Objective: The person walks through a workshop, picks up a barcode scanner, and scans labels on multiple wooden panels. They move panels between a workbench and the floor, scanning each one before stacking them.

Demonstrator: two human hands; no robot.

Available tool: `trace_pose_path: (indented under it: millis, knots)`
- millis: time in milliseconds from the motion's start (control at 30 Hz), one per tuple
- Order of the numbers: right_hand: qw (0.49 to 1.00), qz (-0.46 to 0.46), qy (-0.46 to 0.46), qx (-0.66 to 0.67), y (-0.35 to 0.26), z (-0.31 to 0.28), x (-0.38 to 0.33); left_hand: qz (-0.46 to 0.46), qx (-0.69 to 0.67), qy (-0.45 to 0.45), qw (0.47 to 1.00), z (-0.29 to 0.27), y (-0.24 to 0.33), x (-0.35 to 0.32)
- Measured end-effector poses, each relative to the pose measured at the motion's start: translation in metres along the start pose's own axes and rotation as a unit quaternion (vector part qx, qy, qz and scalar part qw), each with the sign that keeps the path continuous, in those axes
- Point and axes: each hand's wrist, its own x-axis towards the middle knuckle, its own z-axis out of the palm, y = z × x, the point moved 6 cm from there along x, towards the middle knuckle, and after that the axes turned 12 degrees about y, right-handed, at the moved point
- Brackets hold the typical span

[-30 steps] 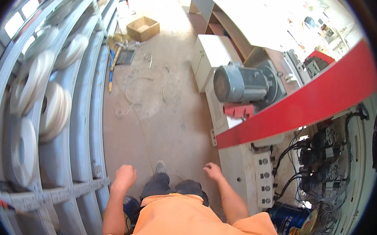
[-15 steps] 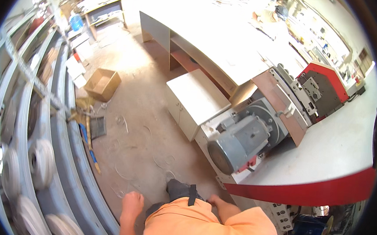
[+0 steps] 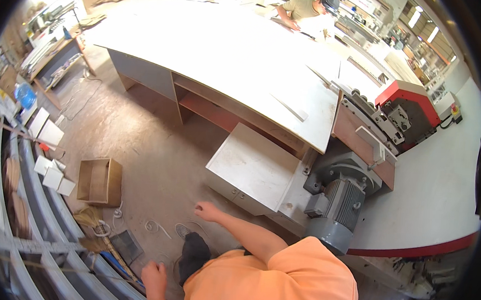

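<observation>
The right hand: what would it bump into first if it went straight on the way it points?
Probably the open brown box: in the picture, the right hand's line runs over the floor toward it. Depth is unclear, so the hand might pass above it.

The floor [image 3: 151, 144] is a bare brownish-grey surface with a worn, dusty finish. A large worktable [image 3: 203, 47] spans the centre; its white top is overexposed by strong light. Open shelf compartments [image 3: 215, 112] are located beneath the top, in shadow. A low white two-door cabinet [image 3: 256, 162] stands against the worktable's near side. Grey metal shelving [image 3: 27, 244] lines the lower left. A smaller table [image 3: 54, 59] stands at the far left. Bright light falls on the floor beside the worktable.
</observation>
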Motion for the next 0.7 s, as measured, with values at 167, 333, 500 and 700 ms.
trace_pose_path:
  millis: [167, 333, 500, 700]
  knots:
    - [0.941, 0.186, -0.092, -0.268, 0.071, -0.013, 0.033, 0.047, 0.032, -0.042, 0.997, -0.053, -0.009, 0.206]
    - [0.923, 0.298, 0.039, -0.241, 0.126, -0.032, 0.043, 0.128, -0.004, -0.043, 0.991, -0.086, 0.029, 0.398]
    - [0.896, 0.344, -0.169, -0.225, 0.122, 0.020, 0.124, 0.095, -0.020, -0.084, 0.992, -0.055, 0.024, 0.561]
    - [0.877, 0.219, -0.271, -0.330, -0.014, 0.049, 0.464, 0.003, 0.054, -0.073, 0.996, -0.083, -0.042, 0.730]
